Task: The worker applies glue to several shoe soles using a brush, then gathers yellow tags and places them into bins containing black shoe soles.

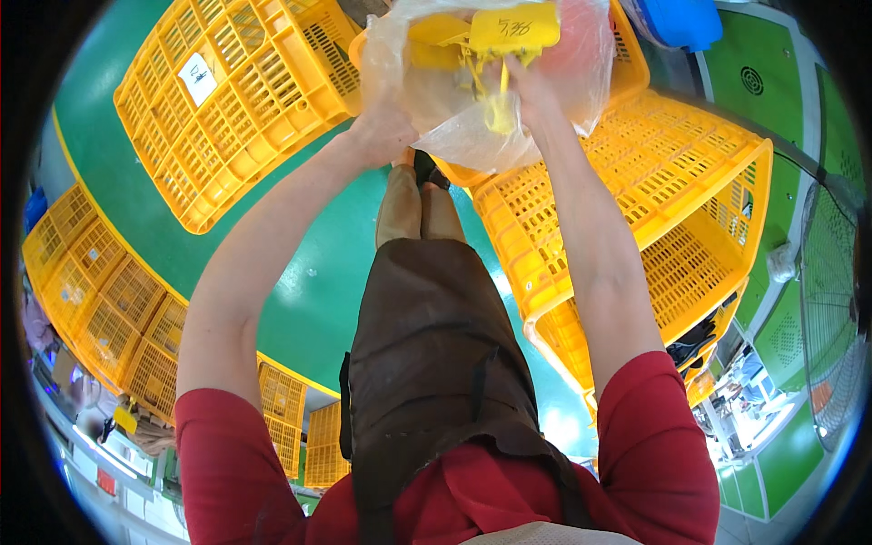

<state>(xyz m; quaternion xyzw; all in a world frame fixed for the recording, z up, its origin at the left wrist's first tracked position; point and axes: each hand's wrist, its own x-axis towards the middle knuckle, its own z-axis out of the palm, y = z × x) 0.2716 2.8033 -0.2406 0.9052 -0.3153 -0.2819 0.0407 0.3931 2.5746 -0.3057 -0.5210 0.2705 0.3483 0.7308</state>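
A clear plastic bag (472,153) hangs wide at the top of the head view, over a yellow crate. My left hand (382,133) is closed on the bag's left edge. My right hand (532,88) is at the bag's mouth, its fingers closed on thin yellow plastic pieces (498,111). Just above those fingers shows a flat yellow tag (515,29) with handwriting. More yellow material and something pinkish-red (581,41) show through the film. Whether the tag is joined to the thin pieces cannot be made out.
A yellow slatted crate (241,91) with a white label stands at the left. Stacked yellow crates (636,182) fill the right, beside a large fan (828,300). A row of crates (104,282) lines the far left of the green floor (313,282). A blue container (681,23) sits top right.
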